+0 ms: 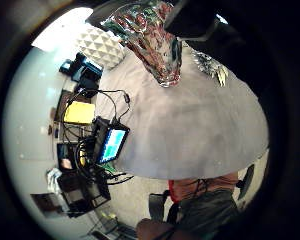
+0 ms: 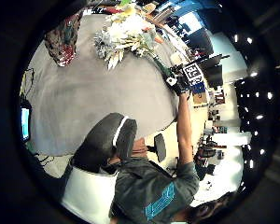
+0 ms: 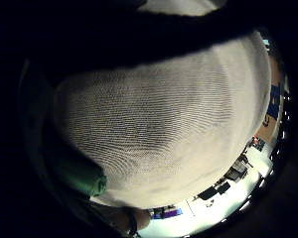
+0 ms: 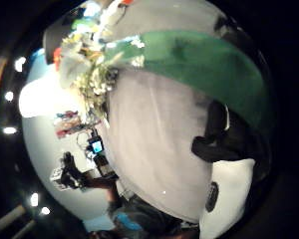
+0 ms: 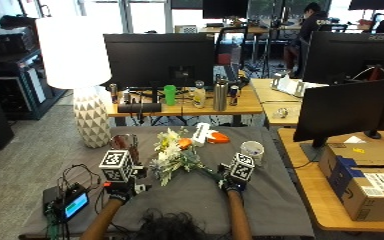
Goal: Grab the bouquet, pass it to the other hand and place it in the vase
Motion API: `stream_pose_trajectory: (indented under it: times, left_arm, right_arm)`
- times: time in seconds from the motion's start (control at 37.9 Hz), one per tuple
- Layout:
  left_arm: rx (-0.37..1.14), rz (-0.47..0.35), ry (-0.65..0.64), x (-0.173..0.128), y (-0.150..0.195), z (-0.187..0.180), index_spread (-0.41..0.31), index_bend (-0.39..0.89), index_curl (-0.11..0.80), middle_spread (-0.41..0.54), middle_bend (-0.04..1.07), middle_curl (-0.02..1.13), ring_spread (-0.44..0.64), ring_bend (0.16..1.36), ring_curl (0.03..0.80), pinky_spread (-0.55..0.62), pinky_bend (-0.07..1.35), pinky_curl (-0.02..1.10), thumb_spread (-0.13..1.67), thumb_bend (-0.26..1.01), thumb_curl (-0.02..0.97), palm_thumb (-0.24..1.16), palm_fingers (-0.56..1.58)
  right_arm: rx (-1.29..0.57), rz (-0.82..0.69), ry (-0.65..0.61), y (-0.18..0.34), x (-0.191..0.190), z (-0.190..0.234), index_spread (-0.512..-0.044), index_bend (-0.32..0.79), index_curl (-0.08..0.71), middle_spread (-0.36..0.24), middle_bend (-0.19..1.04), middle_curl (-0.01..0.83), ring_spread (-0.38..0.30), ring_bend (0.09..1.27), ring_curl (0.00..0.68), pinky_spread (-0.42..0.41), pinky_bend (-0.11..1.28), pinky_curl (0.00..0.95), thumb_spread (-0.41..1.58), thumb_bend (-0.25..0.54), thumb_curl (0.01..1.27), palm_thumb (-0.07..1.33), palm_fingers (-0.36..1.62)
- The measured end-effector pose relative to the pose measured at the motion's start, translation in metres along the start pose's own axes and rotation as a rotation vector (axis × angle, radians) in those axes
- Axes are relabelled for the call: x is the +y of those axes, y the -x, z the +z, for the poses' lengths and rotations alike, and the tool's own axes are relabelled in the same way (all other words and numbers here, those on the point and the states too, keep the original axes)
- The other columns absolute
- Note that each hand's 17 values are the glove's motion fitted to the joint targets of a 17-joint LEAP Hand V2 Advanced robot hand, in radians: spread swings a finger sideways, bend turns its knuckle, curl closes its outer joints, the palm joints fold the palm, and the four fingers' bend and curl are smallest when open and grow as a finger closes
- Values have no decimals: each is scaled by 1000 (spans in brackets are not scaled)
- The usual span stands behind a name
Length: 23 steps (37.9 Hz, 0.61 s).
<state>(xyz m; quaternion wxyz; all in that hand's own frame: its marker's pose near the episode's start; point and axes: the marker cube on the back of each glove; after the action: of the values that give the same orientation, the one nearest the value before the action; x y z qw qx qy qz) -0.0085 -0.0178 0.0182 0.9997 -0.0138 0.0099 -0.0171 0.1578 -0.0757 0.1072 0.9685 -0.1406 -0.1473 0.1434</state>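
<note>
The bouquet (image 5: 173,155) lay on the grey table (image 5: 272,200), blooms toward the far left and stems running near and right, straight into the right hand (image 5: 230,181), whose fingers looked curled around the stem end (the thumb-side palm view on that hand showed the green stem wrap pressed close across the palm). The left hand (image 5: 120,189) hovered further left above the cloth, just near of the vase (image 5: 127,146); I could not tell how its fingers stood. By my reading, the pass would run leftward along the bouquet's long axis, the left hand being closer to the vase. The left palm's little-finger view showed the vase (image 1: 157,50) as glassy and patterned, which the outside view barely resolved.
</note>
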Motion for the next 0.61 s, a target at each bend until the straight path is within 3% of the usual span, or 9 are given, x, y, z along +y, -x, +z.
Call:
stream_pose_trajectory:
  times: [0.03,0.13,0.18,0.24,0.34,0.48,0.5,0.53,0.61]
  left_arm:
    - [3,-2,-1,0,0,-1,-47,121,236,100,196,358,251,633,288,460,390,330,965,-28,292,246,292]
    - [21,-3,-11,-1,-1,-3,-47,121,237,100,196,359,251,633,289,460,388,332,965,-29,293,245,292]
    - [31,-3,-14,-2,-2,-3,-47,121,237,100,196,360,251,633,289,460,388,333,965,-29,294,245,292]
    - [37,-1,-12,-2,-3,-3,-47,121,238,100,195,360,251,633,289,460,387,334,965,-29,294,245,292]
    - [36,-2,2,-2,-4,-3,-47,125,239,99,195,362,250,635,290,460,383,335,966,-29,295,245,297]
    - [38,-5,7,-2,-3,-3,-47,123,240,99,196,363,250,634,290,460,379,336,966,-29,296,245,299]
    - [40,-3,4,-3,-3,-3,-47,123,240,99,196,363,250,634,290,460,378,336,966,-29,296,245,299]
    - [42,-1,1,-3,-3,-4,-47,122,240,99,196,363,250,634,290,460,378,336,966,-29,297,245,299]
    - [57,2,-8,-5,-4,-8,-47,124,243,100,198,364,250,631,290,460,374,337,966,-29,297,244,302]
  right_arm:
    - [3,-4,-26,1,0,-2,-321,438,307,51,274,354,189,269,235,314,472,317,1172,89,412,909,359]
    - [72,5,-160,5,-1,-10,-300,534,345,11,250,353,141,278,240,308,408,301,1134,110,441,991,602]
    - [111,6,-228,6,-2,-14,-288,472,339,-5,284,363,99,312,243,286,419,292,1091,105,456,1015,762]
    - [145,4,-274,7,-5,-16,-279,376,330,-37,327,383,24,405,276,209,442,298,1015,87,476,1028,963]
    - [157,19,-246,6,-2,-12,-266,192,328,-88,394,427,-96,627,375,-52,555,356,850,27,513,1006,1351]
    - [120,28,-228,4,1,-10,-256,148,343,-129,523,485,-154,779,455,-183,569,398,758,-22,545,985,1451]
    - [113,26,-249,3,0,-11,-259,144,344,-131,509,482,-163,780,458,-193,576,403,735,-12,555,1003,1384]
    - [106,21,-278,2,-2,-13,-253,163,352,-137,562,503,-167,806,472,-213,582,408,743,-28,554,983,1462]
    - [59,-8,-349,1,-19,-16,-249,175,365,-146,604,522,-179,847,493,-245,612,423,732,-25,568,981,1453]
